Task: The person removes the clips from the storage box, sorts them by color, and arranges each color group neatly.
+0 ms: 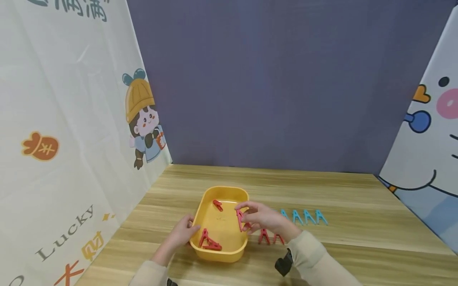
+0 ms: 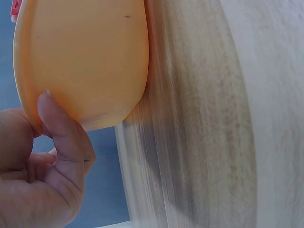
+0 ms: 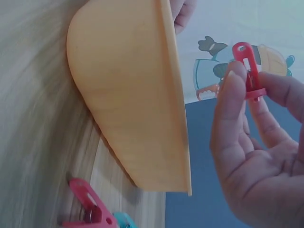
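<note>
A yellow plastic basin point(image 1: 221, 257) stands on the table, and my left hand point(image 1: 183, 231) grips its left rim. In the left wrist view my thumb point(image 2: 61, 123) lies along the basin wall point(image 2: 90, 52). My right hand point(image 1: 262, 217) pinches a red clothespin point(image 3: 251, 71) between thumb and fingers, over the basin's right side in the head view. Inside the basin, one red clothespin point(image 1: 217, 205) lies near the far end. Two others, one red clothespin point(image 1: 204, 237) and another red clothespin point(image 1: 213, 246), lie together near the close left corner.
Right of the basin, red clothespins point(image 1: 264, 237) lie on the wooden table point(image 1: 358, 222). Behind them several blue clothespins point(image 1: 308, 217) form a row, partly covered by my right hand. A dark panel point(image 1: 268, 87) closes the back; printed white sheets point(image 1: 78, 119) hang at both sides.
</note>
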A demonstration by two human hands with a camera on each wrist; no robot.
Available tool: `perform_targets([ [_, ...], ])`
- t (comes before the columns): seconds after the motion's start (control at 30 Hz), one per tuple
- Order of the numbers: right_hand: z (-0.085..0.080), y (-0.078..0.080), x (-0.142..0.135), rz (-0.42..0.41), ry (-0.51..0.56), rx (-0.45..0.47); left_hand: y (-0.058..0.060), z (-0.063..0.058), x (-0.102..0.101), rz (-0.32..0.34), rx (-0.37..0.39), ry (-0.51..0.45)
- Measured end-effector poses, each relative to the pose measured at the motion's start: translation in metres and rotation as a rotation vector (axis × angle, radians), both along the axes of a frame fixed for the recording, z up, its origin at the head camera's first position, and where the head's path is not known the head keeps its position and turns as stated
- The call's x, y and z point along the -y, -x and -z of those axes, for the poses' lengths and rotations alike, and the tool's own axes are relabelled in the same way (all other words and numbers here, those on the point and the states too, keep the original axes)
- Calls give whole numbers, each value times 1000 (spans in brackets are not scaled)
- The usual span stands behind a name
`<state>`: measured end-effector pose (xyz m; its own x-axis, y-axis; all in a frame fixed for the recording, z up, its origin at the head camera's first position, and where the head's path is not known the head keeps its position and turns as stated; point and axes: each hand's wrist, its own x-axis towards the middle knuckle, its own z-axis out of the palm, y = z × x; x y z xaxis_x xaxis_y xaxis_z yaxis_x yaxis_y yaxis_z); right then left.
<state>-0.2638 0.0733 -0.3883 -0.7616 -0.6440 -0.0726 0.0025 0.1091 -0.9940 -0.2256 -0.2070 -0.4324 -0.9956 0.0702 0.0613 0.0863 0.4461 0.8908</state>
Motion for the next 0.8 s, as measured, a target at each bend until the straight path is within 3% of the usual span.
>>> perform_targets([
  [0.3, -5, -3, -15, 52, -25, -47, -2, -1, 0, -3, -3, 1],
  [0.8, -9, 1, -48, 98, -16, -33, -2, -2, -2, -10, -3, 17],
])
